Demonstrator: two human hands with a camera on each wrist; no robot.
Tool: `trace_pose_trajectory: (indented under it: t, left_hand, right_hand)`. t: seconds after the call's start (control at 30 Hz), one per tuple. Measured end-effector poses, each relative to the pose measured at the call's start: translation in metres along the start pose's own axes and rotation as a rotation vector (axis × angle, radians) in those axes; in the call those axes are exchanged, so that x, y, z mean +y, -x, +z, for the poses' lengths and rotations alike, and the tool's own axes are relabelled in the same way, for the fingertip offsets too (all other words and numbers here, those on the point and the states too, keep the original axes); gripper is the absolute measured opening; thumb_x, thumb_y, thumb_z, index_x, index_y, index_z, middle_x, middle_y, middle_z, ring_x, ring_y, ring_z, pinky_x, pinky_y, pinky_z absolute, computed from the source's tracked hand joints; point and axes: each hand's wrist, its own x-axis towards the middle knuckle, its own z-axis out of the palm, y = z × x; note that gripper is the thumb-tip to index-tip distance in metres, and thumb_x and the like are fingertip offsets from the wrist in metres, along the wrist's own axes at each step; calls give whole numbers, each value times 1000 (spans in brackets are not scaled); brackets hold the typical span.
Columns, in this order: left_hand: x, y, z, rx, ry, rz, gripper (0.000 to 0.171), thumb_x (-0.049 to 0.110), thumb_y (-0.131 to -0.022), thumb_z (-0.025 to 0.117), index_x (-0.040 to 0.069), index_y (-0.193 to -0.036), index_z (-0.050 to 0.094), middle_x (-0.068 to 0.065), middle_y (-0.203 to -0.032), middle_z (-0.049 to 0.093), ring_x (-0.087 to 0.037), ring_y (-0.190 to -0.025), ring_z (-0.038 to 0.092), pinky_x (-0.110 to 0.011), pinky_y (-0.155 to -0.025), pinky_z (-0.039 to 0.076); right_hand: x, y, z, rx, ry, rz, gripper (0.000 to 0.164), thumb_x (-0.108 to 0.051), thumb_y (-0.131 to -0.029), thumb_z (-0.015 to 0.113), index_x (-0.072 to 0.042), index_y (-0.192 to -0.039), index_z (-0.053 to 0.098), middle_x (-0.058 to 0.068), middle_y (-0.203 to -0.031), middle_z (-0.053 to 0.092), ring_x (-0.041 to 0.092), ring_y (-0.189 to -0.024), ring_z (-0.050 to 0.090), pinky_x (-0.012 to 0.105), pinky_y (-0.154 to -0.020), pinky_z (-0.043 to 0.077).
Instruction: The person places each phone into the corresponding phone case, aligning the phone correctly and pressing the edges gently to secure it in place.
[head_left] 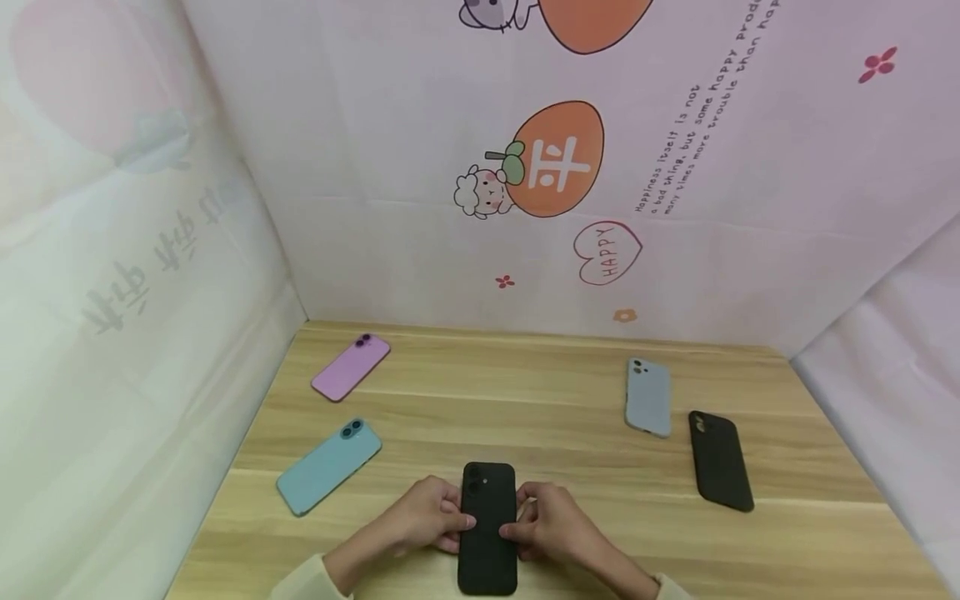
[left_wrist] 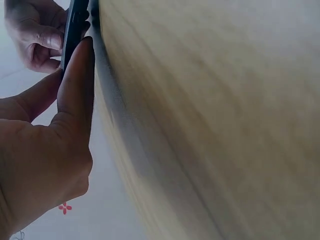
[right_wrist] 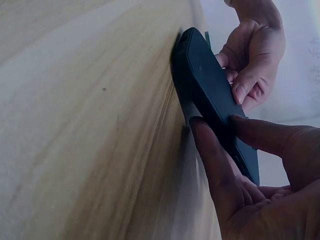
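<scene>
A black phone (head_left: 487, 562), camera side up, is held between both hands at the table's front middle. My left hand (head_left: 427, 515) grips its left edge, thumb on the back and fingers at the side. At the opposite edge, my right hand (head_left: 551, 525) pinches it the same way. The right wrist view shows the phone (right_wrist: 210, 85) close over the wood, with the right thumb and index finger (right_wrist: 210, 155) on either face. In the left wrist view it appears edge-on beyond the left hand (left_wrist: 50, 150).
On the wooden table (head_left: 510, 400) lie a pink phone (head_left: 351, 368) and a light blue phone (head_left: 330, 468) at left. A pale grey-blue phone (head_left: 648, 398) and another black phone (head_left: 720, 461) lie at right. Printed cloth (head_left: 420, 250) walls the back and sides.
</scene>
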Motion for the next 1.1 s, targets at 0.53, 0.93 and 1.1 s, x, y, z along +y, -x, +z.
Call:
trace_pose_trajectory:
  t: [0.53,0.93,1.1]
  left_hand:
    - [6,-2,-1,150,-371,78,27,0,-80,90,1,-92,67,-1,-62,69,-11,-50,67,-24,-48,57]
    - [7,-4,1,162,-377,62,43,-8,-77,89,-8,-111,63,-2,-63,67,-13,-51,67,-25,-49,58]
    - [9,-4,1,160,-376,43,45,-12,-76,87,-9,-114,62,-4,-66,67,-13,-52,67,-25,-49,58]
  right_hand:
    - [1,-2,7,94,162,-83,28,-6,-82,90,2,-98,68,-3,-65,68,11,-52,63,22,-45,49]
    - [-1,-3,6,132,201,-67,37,-6,-78,93,5,-102,67,-5,-62,67,10,-48,64,25,-46,51]
    - [-1,-2,6,134,198,-59,37,-4,-78,93,6,-103,66,-5,-62,67,10,-49,64,25,-46,51]
